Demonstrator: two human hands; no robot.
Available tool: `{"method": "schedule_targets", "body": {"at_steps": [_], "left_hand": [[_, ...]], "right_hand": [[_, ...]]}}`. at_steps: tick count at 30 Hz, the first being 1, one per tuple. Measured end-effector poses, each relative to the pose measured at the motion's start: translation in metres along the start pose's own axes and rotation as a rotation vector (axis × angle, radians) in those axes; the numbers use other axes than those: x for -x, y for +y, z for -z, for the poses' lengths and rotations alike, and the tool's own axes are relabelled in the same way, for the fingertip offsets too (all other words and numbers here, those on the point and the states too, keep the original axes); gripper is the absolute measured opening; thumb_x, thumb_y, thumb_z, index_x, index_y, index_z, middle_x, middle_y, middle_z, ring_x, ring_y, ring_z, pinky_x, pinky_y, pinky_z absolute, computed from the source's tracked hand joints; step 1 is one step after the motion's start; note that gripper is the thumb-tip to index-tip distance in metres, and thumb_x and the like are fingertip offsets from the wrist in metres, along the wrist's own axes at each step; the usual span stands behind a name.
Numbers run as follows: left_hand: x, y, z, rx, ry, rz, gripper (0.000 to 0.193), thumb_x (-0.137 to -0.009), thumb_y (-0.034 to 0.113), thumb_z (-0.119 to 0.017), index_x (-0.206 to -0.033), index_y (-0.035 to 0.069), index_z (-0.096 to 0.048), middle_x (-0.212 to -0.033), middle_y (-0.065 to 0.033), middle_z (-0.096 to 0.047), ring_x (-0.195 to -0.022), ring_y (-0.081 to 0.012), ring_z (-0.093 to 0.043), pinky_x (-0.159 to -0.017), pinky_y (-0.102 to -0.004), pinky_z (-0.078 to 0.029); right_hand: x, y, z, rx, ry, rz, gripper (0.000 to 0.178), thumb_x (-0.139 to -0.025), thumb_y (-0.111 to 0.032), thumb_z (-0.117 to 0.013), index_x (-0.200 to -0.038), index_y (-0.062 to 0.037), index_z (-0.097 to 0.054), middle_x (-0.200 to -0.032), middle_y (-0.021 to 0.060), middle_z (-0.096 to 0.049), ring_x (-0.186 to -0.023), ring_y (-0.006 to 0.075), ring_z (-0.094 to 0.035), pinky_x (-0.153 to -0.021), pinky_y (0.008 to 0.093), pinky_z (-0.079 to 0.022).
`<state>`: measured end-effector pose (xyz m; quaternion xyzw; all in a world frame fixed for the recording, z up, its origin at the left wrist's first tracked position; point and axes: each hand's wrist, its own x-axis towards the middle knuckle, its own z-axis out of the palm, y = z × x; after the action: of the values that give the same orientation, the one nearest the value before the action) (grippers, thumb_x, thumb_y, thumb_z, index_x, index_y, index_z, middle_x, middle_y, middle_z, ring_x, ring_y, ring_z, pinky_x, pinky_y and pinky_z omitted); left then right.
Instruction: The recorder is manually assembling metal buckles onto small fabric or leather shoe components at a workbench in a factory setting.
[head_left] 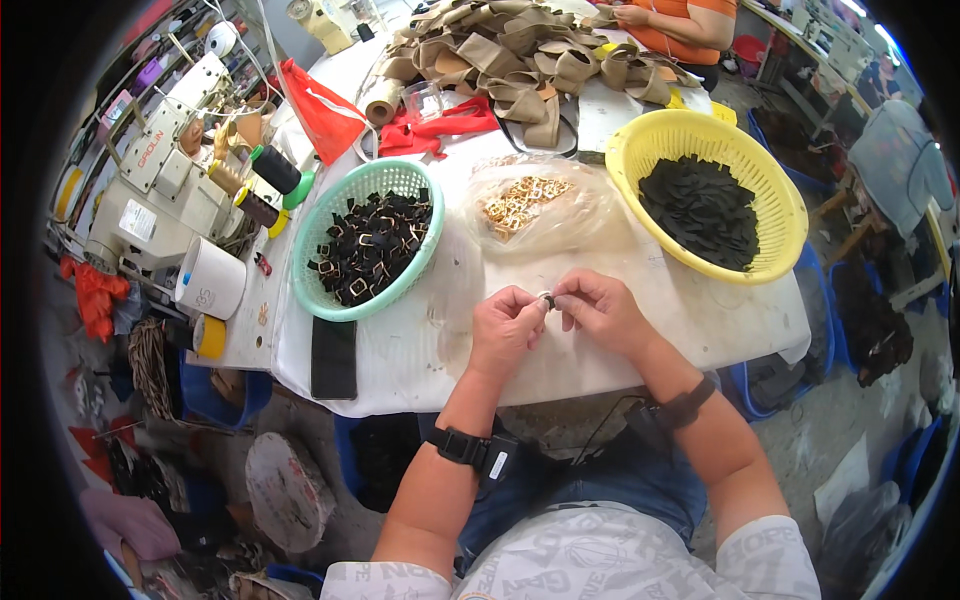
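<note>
My left hand (pixel 503 328) and my right hand (pixel 604 312) meet over the near part of the white table, fingertips pinched around a small buckle with a black strip (pixel 547 301). Fingers partly cover it, so its exact fold cannot be made out. Just beyond my hands lies a clear plastic bag (pixel 590 222) with loose gold buckles (pixel 522 203). To the left, a mint-green basket (pixel 424 262) holds black strips fitted with gold buckles (pixel 366 245). At the right, black strips (pixel 700 212) fill part of a yellow basket (pixel 790 225).
A black phone (pixel 334 358) lies by the table's near left edge. Left of the table stands a sewing machine (pixel 165 190) with thread cones (pixel 275 168). Brown pieces (pixel 500 60) are heaped at the back, near a person in orange (pixel 685 25). Blue bins (pixel 815 330) stand below.
</note>
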<state>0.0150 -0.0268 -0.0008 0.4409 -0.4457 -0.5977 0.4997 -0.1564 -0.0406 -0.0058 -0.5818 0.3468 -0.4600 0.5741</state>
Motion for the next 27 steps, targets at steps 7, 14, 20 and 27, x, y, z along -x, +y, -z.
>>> {"method": "schedule_targets", "body": {"at_steps": [7, 14, 20, 27], "left_hand": [[-0.0007, -0.0035, 0.0024, 0.035, -0.043, -0.005, 0.009, -0.085, 0.0, -0.059, -0.077, 0.0, -0.056, -0.06, -0.0046, -0.056, -0.046, -0.0067, -0.046, -0.043, -0.0205, -0.036], [-0.0013, -0.0007, 0.0006, -0.006, -0.035, 0.011, 0.011, -0.084, 0.0, -0.06, -0.074, 0.001, -0.056, -0.06, -0.0036, -0.056, -0.045, -0.0068, -0.046, -0.041, -0.0209, -0.035], [-0.0045, -0.0006, 0.0061, -0.003, -0.053, 0.03, 0.011, -0.084, 0.001, -0.06, -0.074, 0.002, -0.056, -0.058, -0.0042, -0.056, -0.044, -0.0066, -0.046, -0.04, -0.0204, -0.035], [-0.0058, -0.001, 0.0074, -0.002, -0.042, 0.043, 0.01, -0.083, 0.002, -0.062, -0.074, 0.002, -0.057, -0.057, -0.0048, -0.057, -0.041, -0.0062, -0.045, -0.037, -0.0197, -0.033]], "right_hand": [[0.0017, -0.0019, 0.0005, 0.136, -0.039, 0.068, 0.004, -0.09, 0.0, -0.054, -0.088, 0.0014, -0.057, -0.075, 0.0038, -0.056, -0.063, 0.0092, -0.055, -0.057, 0.0236, -0.045], [0.0027, -0.0027, 0.0055, 0.267, -0.08, 0.087, 0.005, -0.09, -0.002, -0.054, -0.087, 0.0002, -0.058, -0.068, 0.0033, -0.054, -0.06, 0.0086, -0.051, -0.055, 0.0239, -0.043], [0.0013, -0.0046, 0.0031, 0.118, -0.085, -0.017, 0.006, -0.091, -0.005, -0.055, -0.089, -0.0005, -0.058, -0.072, 0.002, -0.057, -0.063, 0.0081, -0.053, -0.056, 0.0233, -0.043], [0.0018, -0.0072, 0.0031, 0.07, -0.104, -0.097, 0.005, -0.092, -0.004, -0.054, -0.092, -0.0006, -0.058, -0.077, 0.001, -0.058, -0.067, 0.0078, -0.054, -0.061, 0.0223, -0.045]]}}
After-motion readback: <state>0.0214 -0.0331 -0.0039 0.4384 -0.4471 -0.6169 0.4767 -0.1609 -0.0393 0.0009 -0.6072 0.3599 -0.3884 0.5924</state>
